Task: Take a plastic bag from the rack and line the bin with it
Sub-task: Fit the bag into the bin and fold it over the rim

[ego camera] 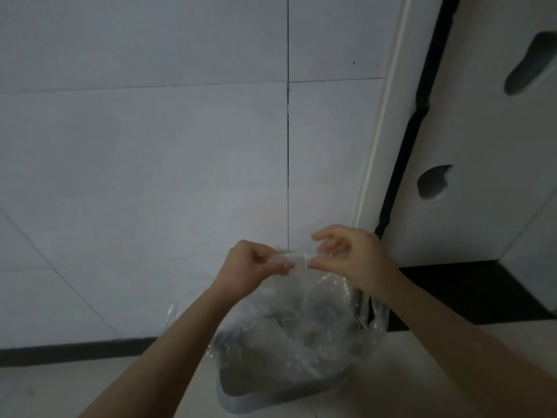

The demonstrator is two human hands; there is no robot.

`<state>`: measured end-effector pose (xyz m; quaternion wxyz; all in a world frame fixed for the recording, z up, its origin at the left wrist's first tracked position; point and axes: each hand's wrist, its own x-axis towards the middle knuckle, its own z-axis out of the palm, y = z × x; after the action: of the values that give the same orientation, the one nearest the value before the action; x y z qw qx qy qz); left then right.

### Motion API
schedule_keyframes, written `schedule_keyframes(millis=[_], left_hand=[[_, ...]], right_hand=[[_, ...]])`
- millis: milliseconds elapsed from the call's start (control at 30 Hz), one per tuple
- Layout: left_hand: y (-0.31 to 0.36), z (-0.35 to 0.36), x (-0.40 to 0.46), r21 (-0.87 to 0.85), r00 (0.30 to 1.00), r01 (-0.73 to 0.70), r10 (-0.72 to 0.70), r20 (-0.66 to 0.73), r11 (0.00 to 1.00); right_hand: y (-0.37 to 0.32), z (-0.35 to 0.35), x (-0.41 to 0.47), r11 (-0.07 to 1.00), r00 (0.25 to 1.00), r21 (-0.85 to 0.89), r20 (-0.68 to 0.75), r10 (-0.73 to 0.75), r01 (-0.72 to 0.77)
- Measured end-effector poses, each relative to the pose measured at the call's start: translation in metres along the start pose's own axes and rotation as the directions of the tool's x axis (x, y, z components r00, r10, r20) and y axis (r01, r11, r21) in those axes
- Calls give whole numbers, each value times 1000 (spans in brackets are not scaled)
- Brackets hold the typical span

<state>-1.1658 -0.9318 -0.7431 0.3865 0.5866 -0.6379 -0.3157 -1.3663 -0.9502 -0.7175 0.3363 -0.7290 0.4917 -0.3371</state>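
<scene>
A clear plastic bag hangs between my two hands above a grey bin on the floor. My left hand pinches the bag's top edge with closed fingers. My right hand pinches the same bunched edge just to the right, thumb and forefinger on the plastic, other fingers spread. The bag's lower part drapes over and into the bin's mouth, so much of the rim is veiled by plastic. The rack is not in view.
A white tiled wall rises right behind the bin, with a dark skirting strip at its foot. A white cabinet door with cut-out handles stands at the right. Pale floor lies at the left of the bin.
</scene>
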Motion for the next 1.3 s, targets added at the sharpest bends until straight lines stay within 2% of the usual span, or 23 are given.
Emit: schedule_keyframes(millis=[100, 167, 233, 300, 367, 467, 567, 600, 667, 767, 867, 967, 1067, 1167, 1233, 1300], left_hand=[[-4, -7, -3, -100, 999, 44, -44, 0, 994], [-6, -9, -3, -125, 998, 61, -60, 16, 990], [-7, -10, -2, -135, 997, 70, -67, 26, 988], [-7, -11, -2, -159, 997, 76, -73, 22, 984], [-7, -12, -2, -161, 997, 80, -76, 33, 984], [-12, -22, -7, -23, 993, 67, -65, 100, 997], [-26, -43, -17, 309, 978, 72, -127, 163, 948], [-32, -51, -23, 374, 974, 71, -146, 175, 925], [-47, -66, -37, 381, 953, 100, -198, 229, 919], [-69, -71, -58, 399, 879, 184, -332, 342, 898], [-80, -67, -67, 443, 837, 179, -373, 401, 878], [-79, -71, -61, 387, 810, 184, -362, 461, 903], [-77, -74, -52, 336, 797, 257, -396, 457, 906], [-86, -76, -45, 412, 754, 320, -492, 435, 853], [-96, -76, -40, 481, 736, 322, -535, 415, 815], [-105, -70, -37, 487, 762, 327, -530, 371, 810]], right_hand=[[1, -14, -17, 995, 995, -91, -91, -36, 28], [6, -17, -34, 999, 992, -47, -124, 11, -17], [12, -10, -49, 994, 991, 44, -84, 102, -98], [20, 3, -60, 987, 989, 59, -18, 149, -147], [29, 13, -63, 981, 982, 61, -34, 187, -185], [38, 12, -58, 973, 961, 62, -155, 229, -221], [44, 4, -52, 969, 943, 54, -219, 248, -243], [47, 3, -51, 963, 936, 59, -223, 271, -265], [51, 2, -49, 930, 914, 118, -174, 365, -349], [57, 4, -50, 849, 866, 215, -25, 500, -483], [61, 1, -57, 832, 857, 217, 52, 513, -511], [65, -12, -59, 808, 837, 218, 143, 529, -547], [72, -12, -52, 773, 809, 243, 208, 549, -587], [80, 6, -44, 762, 795, 227, 217, 567, -606], [88, 22, -41, 807, 821, 163, 195, 537, -567], [94, 37, -38, 858, 857, 108, 198, 476, -502]])
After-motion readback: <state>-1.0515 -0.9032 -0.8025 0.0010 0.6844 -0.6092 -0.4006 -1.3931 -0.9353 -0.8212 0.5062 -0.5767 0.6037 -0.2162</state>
